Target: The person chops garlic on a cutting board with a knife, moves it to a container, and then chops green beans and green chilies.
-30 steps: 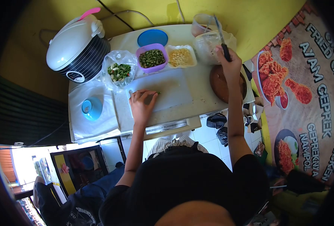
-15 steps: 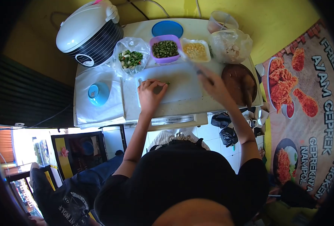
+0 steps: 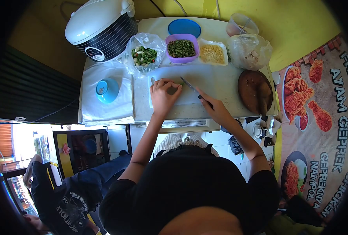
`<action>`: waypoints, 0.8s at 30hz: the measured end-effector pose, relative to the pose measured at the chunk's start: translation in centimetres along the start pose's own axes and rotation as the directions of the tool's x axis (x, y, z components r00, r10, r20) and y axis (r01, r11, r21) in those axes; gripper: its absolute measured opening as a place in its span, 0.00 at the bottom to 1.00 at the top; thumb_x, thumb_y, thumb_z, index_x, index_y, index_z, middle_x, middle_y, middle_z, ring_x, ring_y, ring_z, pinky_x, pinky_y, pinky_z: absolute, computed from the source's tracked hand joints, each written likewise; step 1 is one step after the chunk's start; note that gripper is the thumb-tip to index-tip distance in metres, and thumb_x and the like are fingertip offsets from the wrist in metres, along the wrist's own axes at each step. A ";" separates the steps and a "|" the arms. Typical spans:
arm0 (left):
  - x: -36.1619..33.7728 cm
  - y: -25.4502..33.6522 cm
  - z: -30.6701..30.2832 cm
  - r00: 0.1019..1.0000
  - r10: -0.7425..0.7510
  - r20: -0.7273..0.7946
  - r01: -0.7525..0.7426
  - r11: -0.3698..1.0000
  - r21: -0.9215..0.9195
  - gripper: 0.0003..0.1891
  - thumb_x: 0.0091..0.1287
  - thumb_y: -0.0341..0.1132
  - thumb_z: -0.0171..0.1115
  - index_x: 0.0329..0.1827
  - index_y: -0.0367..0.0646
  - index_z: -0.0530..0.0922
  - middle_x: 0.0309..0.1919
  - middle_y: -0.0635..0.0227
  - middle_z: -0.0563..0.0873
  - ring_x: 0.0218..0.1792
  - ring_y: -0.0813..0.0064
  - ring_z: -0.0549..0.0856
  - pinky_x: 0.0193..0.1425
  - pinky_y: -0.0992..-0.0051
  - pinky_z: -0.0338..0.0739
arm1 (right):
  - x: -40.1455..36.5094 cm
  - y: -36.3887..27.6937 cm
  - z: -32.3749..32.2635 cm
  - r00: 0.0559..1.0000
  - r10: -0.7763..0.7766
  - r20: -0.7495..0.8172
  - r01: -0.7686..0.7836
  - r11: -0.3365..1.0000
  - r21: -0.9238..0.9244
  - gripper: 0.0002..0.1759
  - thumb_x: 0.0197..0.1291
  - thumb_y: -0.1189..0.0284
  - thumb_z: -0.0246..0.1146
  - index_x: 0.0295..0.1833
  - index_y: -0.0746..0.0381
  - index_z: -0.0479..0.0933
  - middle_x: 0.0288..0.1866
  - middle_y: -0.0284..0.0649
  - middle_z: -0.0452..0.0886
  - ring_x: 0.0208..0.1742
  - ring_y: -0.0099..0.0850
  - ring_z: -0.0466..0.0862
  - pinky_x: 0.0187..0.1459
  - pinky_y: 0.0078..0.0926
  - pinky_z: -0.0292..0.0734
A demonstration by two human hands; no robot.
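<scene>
On the white cutting board [image 3: 205, 76], my left hand [image 3: 165, 95] pinches a small green piece [image 3: 181, 83] between thumb and fingers. My right hand [image 3: 214, 107] grips the black handle of a knife [image 3: 189, 84], whose blade points up and left, its tip close beside the green piece. Behind the board stand a purple container [image 3: 197, 51] of chopped green pieces and a white container [image 3: 225, 59] of pale yellow pieces. An open plastic bag [image 3: 158, 42] with green and pale pieces lies at the board's upper left.
A blue bowl [image 3: 108, 90] sits upside down on plastic sheets [image 3: 121, 109] at left, below a rice cooker [image 3: 99, 23]. At right are a stone mortar [image 3: 246, 92] with a pestle [image 3: 263, 96] and a filled bag [image 3: 252, 51]. A person in dark clothes [image 3: 70, 199] is at lower left.
My right hand has moved down and left, bringing the knife from near the containers to the green piece. My left hand still pinches the piece. The view has shifted slightly.
</scene>
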State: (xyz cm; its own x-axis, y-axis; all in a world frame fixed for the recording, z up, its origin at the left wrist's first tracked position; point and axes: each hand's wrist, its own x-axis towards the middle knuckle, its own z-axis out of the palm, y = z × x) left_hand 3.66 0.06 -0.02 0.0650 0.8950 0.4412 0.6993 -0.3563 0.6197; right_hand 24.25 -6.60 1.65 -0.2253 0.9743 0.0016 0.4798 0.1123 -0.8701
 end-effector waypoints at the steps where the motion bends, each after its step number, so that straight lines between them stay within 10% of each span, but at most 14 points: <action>1: 0.0 0.0 0.0 1.000 -0.002 -0.001 0.002 1.000 -0.001 0.06 0.52 0.39 0.73 0.27 0.49 0.85 0.37 0.75 0.83 0.45 0.70 0.79 0.54 0.67 0.66 | -0.1 -0.3 0.0 1.000 0.013 -0.009 -0.012 1.000 0.014 0.28 0.71 0.71 0.52 0.75 0.45 0.59 0.25 0.43 0.70 0.24 0.24 0.68 0.33 0.23 0.71; 24: 0.2 0.1 -0.1 0.999 -0.021 0.039 0.022 0.999 -0.040 0.05 0.53 0.36 0.71 0.27 0.47 0.86 0.38 0.76 0.85 0.44 0.72 0.80 0.52 0.68 0.67 | 0.3 -2.7 1.6 0.999 0.027 -0.019 -0.029 0.993 -0.119 0.27 0.69 0.72 0.52 0.74 0.50 0.61 0.25 0.55 0.77 0.24 0.48 0.79 0.32 0.37 0.74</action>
State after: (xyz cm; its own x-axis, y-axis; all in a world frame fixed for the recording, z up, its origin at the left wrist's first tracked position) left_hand 3.65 0.15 0.15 0.0779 0.9120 0.4027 0.6718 -0.3465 0.6547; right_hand 21.56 -6.87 3.17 -0.1961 0.9805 -0.0121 0.5833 0.1068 -0.8052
